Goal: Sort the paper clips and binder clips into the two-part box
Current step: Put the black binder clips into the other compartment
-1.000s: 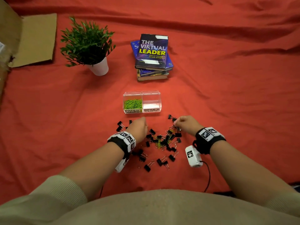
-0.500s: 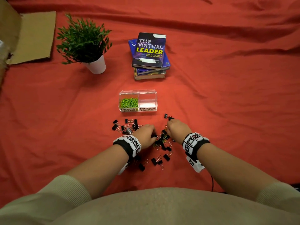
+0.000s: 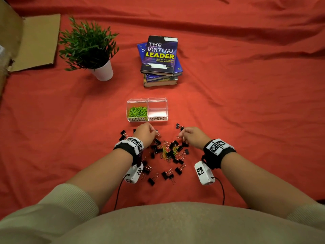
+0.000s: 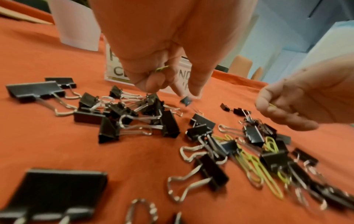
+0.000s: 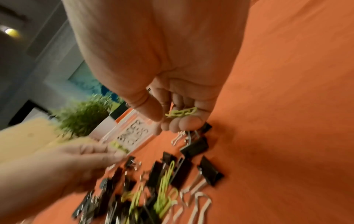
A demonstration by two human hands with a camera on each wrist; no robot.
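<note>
Green paper clips sit pinched in the right hand, seen only from the right wrist; left hand pinches another. Head view shows the box beyond the binder clips on red cloth.

Red cloth under clips, box, books, plant

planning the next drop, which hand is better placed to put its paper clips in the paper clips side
Left. The left hand pinches green paper clips just in front of the paper-clip compartment; the right hand sits further right.
</note>
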